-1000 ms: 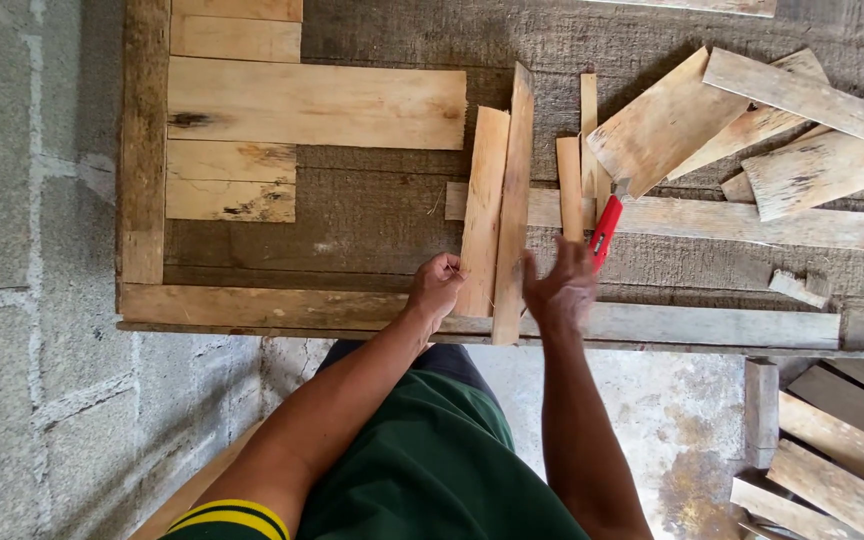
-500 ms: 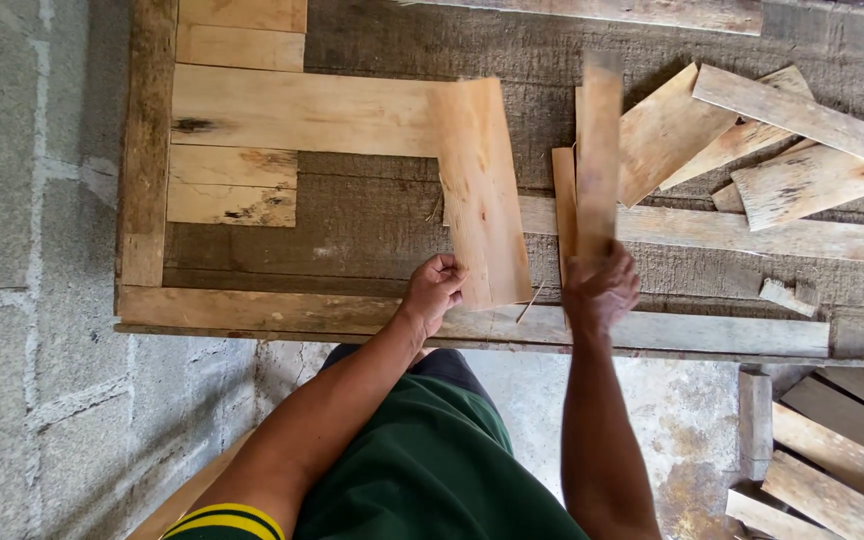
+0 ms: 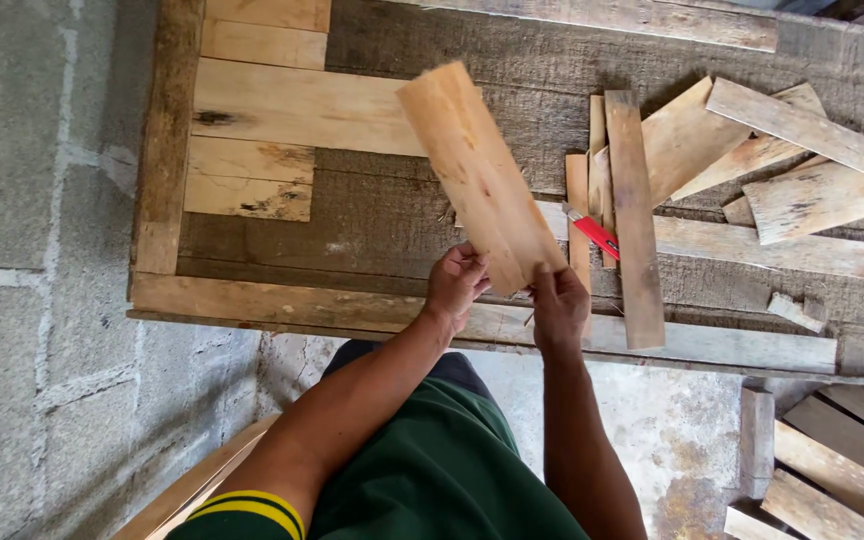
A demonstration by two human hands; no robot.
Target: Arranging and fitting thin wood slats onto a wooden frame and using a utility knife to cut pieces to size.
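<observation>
The left hand (image 3: 455, 285) and the right hand (image 3: 558, 305) are both clamped on the near end of one pale board (image 3: 477, 175), which rises tilted away from them, up and to the left, lifted clear of the table (image 3: 392, 215). Beyond the left hand, four light planks (image 3: 292, 105) lie flat inside a wooden frame (image 3: 167, 150), side by side, at the table's far left. Just right of the right hand lie three narrow slats (image 3: 635, 215) with a single red knife (image 3: 592, 232) resting across them. Farther right is a loose pile of about five offcuts (image 3: 802, 165), overlapping. The table's near edge runs just under both wrists. Bare dark tabletop lies open between the framed planks and the slats, beneath the raised board.
</observation>
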